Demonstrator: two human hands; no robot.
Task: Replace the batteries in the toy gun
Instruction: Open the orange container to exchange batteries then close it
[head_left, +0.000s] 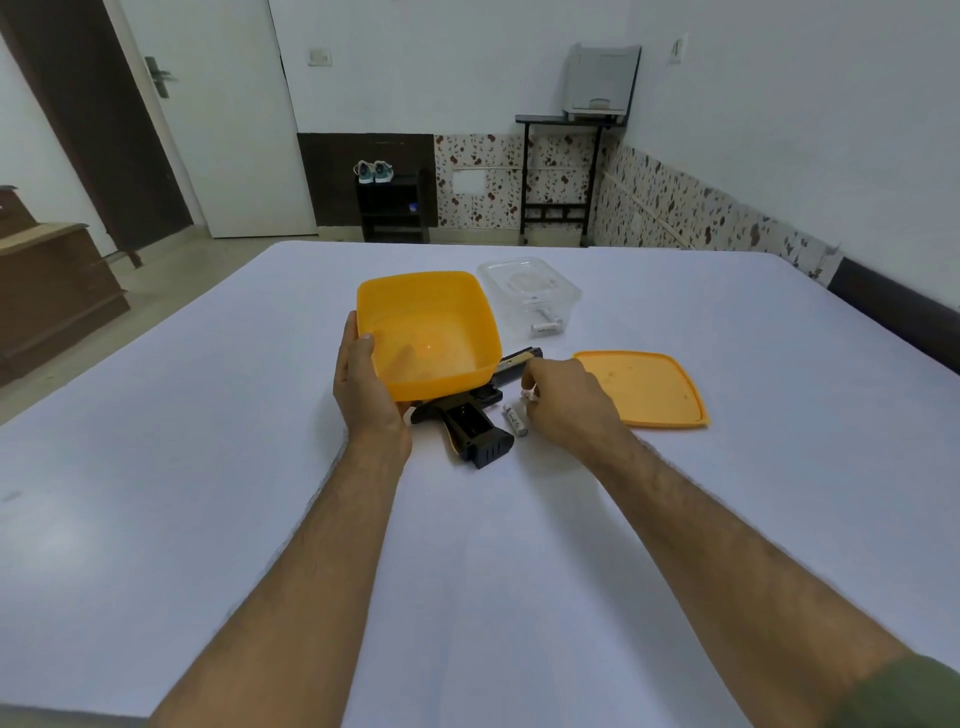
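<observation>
Bare sheet (467, 545) lay open near the person, while the orange tub (431, 332), lid (644, 387) and clear box (530, 291) crowded the toy gun (467, 421).

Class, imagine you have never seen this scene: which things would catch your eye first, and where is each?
The orange container, tilted up mid-table and held by the left hand, stands out first. Its orange lid lies flat to the right. Below it lies the black toy gun, where the right hand pinches a battery beside another battery.

No writing here can be read. The battery (515, 420) lying beside the toy gun (475, 426) carries dark print on its white jacket, too small and blurred to make out.
</observation>
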